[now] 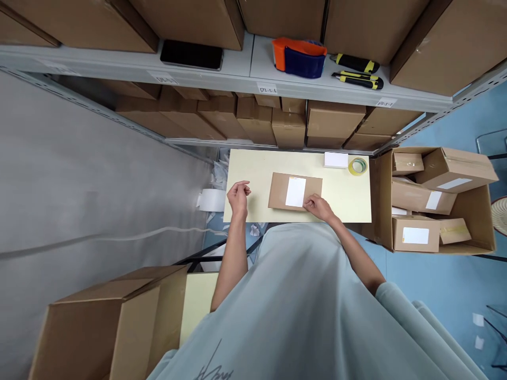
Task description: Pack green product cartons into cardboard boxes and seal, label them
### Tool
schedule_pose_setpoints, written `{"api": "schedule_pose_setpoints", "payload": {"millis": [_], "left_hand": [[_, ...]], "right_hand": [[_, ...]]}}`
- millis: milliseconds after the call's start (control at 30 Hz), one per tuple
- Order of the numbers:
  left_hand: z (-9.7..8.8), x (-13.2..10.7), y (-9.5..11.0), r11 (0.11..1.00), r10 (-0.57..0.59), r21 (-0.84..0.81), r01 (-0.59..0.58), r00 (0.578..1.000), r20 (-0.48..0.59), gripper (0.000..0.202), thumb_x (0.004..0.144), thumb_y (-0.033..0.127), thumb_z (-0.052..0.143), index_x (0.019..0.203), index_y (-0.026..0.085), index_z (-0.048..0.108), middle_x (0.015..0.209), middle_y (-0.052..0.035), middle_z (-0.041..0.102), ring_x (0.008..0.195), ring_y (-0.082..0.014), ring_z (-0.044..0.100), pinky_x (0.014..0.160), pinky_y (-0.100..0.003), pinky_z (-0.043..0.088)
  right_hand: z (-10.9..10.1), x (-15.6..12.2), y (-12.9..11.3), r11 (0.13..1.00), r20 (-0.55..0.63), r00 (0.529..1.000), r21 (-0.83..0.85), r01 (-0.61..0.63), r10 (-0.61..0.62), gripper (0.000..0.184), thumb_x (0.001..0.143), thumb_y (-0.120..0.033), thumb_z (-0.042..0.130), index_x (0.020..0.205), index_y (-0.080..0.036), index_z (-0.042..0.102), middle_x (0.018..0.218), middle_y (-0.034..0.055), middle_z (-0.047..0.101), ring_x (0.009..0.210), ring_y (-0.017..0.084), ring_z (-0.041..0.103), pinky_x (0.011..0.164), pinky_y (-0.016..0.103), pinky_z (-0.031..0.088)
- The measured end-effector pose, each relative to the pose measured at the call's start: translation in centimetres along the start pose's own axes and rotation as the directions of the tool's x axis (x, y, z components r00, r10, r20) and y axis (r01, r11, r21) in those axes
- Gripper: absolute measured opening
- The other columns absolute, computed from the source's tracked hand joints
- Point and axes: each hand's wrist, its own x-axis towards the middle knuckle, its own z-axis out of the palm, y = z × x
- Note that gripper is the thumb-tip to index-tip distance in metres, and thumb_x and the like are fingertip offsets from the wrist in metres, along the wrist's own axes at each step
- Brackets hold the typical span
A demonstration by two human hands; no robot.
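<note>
A flat brown cardboard box [277, 191] lies on the pale yellow tabletop [344, 203] in front of me. On its top is a white label [296, 191] with a small orange mark at its upper edge. My right hand [319, 207] is closed in a pinch at the label's lower right corner, over the box's near edge. To the left of the box, apart from it, my left hand [238, 196] hovers with loosely bent fingers, thumb and forefinger apart, and nothing visible in it.
A roll of clear yellowish tape [358, 166] and a white stack of labels [336, 160] sit at the back right. A large carton [382, 200] of packed boxes stands right. Cutters [358, 80], a tape dispenser [300, 59] and a phone [191, 55] lie on the shelf. A white roll [213, 200] is left.
</note>
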Motion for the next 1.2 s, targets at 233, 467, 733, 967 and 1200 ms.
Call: {"api": "schedule_pose_setpoints", "payload": {"millis": [233, 467, 733, 967, 1200], "left_hand": [[1.0, -0.1, -0.3, 1.0, 0.019, 0.016, -0.018, 0.998, -0.059, 0.03, 0.088, 0.032, 0.072, 0.115, 0.019, 0.075, 0.076, 0.0025, 0.067, 0.061, -0.0107, 0.061, 0.067, -0.023, 0.054], [1.5, -1.9, -0.9, 0.998, 0.016, 0.057, -0.017, 0.999, 0.033, 0.04, 0.073, 0.023, 0.08, 0.112, 0.018, 0.077, 0.091, -0.0034, 0.078, 0.081, -0.0164, 0.074, 0.086, -0.031, 0.062], [2.8, -4.3, -1.1, 0.998, -0.027, 0.065, 0.017, 0.987, 0.16, 0.036, 0.078, 0.035, 0.081, 0.111, 0.018, 0.079, 0.091, -0.0042, 0.078, 0.074, -0.0148, 0.069, 0.079, -0.031, 0.061], [2.7, -5.1, -1.8, 0.992, -0.008, 0.126, 0.0, 0.998, 0.063, 0.024, 0.089, 0.029, 0.068, 0.105, 0.019, 0.082, 0.062, 0.0061, 0.053, 0.055, -0.0121, 0.052, 0.062, -0.026, 0.049], [1.9, -6.0, -3.0, 0.997, -0.042, 0.063, 0.041, 0.999, 0.016, 0.021, 0.079, 0.033, 0.082, 0.091, 0.016, 0.084, 0.079, -0.0018, 0.075, 0.059, -0.01, 0.055, 0.062, -0.026, 0.054]], "right_hand": [[-0.7, 0.1, -0.5, 1.0, 0.027, 1.0, -0.021, -0.013, 0.014, 0.005, 0.1, -0.026, 0.069, 0.097, -0.023, 0.072, 0.106, 0.0007, 0.072, 0.088, 0.015, 0.068, 0.083, 0.026, 0.051], [-0.7, 0.2, -0.5, 0.999, 0.031, 1.0, -0.045, 0.001, 0.0, 0.006, 0.1, -0.026, 0.07, 0.097, -0.023, 0.074, 0.107, 0.0014, 0.074, 0.087, 0.015, 0.067, 0.084, 0.026, 0.052], [-0.8, 0.2, -0.5, 0.999, 0.039, 0.999, -0.035, 0.011, -0.009, 0.007, 0.102, -0.025, 0.068, 0.099, -0.023, 0.074, 0.108, 0.0024, 0.074, 0.089, 0.016, 0.068, 0.086, 0.027, 0.052], [-1.2, -1.2, 1.7, 0.982, -0.098, 0.995, 0.191, -0.002, 0.021, 0.017, 0.101, -0.038, 0.064, 0.101, -0.023, 0.071, 0.102, 0.0043, 0.077, 0.089, 0.018, 0.07, 0.088, 0.03, 0.056], [-1.1, -4.6, 8.0, 0.907, -0.235, 0.944, 0.404, -0.121, 0.231, 0.049, 0.084, -0.074, 0.071, 0.088, -0.024, 0.069, 0.081, 0.0047, 0.074, 0.076, 0.022, 0.067, 0.081, 0.039, 0.06]]}}
